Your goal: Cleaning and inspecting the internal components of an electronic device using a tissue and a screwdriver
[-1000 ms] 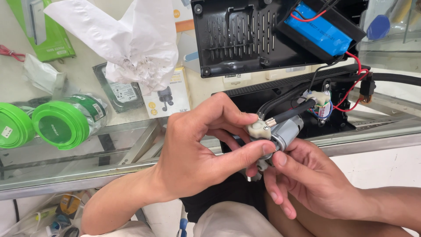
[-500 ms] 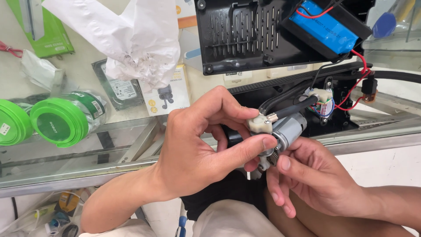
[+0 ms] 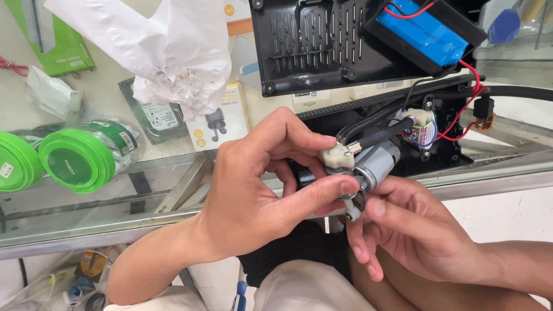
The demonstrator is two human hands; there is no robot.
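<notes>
Head camera, looking down over a glass counter. The left hand (image 3: 253, 196) pinches a small cream plastic pump head (image 3: 339, 159) between thumb and forefinger, the other fingers curled behind it. The pump head sits on the end of a grey metal motor (image 3: 377, 162), and the two are held together above the person's lap, just in front of the counter edge (image 3: 173, 222). The right hand (image 3: 415, 227) cups the motor from below, its thumb pressed near a small dark gear (image 3: 360, 200) at the motor's lower end and its fingers loosely bent; how firmly it grips is hard to tell, since the left thumb covers part of it.

Two black hoses (image 3: 374, 129) run from the pump head up to an opened black device (image 3: 438, 138) lying on the counter. Its vented back cover (image 3: 311, 46) is off and leans behind, carrying a blue battery pack (image 3: 420, 31) tied in by red and black wires (image 3: 466, 112).

As a judgement: the case is already open and the motor is lifted out, yet the hoses and wires remain attached, so the work on the pump itself looks mid-way and the closing up is all left to do.

To the left lie green rolls of tape (image 3: 75, 161), a crumpled white plastic bag (image 3: 161, 52) and a small product box (image 3: 222, 124)
</notes>
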